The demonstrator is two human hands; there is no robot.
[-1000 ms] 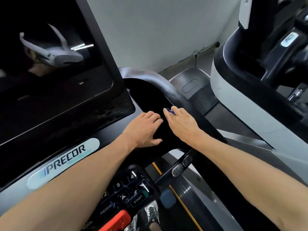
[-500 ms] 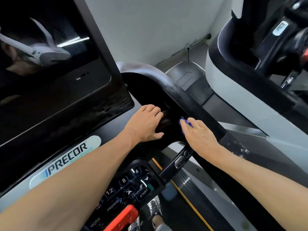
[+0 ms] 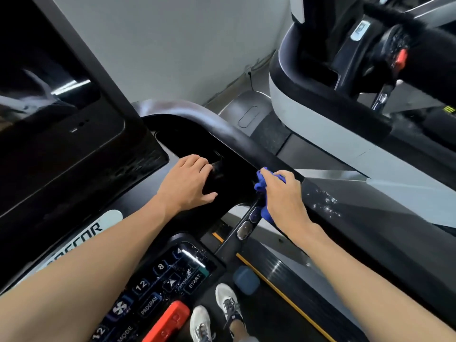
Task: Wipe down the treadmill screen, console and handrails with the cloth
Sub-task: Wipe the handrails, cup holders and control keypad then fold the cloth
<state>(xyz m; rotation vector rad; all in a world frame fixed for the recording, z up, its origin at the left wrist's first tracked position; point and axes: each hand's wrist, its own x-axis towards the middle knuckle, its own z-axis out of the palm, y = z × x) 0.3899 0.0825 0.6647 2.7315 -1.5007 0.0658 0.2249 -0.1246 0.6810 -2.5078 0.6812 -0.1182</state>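
**On the right handrail: wiping under way**

Right hand (image 3: 281, 196) grips a bunched blue cloth (image 3: 262, 185), pressing it against the black handrail (image 3: 237, 137) beside the console tray. Left hand (image 3: 187, 183) rests on the console (image 3: 123, 208), fingers loosely curled, holding nothing. Judged step: handrail wipe. Next likely calls for sliding the cloth along the rail toward the droplets (image 3: 323, 203).

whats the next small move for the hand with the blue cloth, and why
Probably slide the right hand with the blue cloth back along the handrail toward the body. The cloth sits bunched under that hand on the rail's inner edge, and droplets glisten on the rail just behind the hand. The left hand rests on the console tray, bracing.
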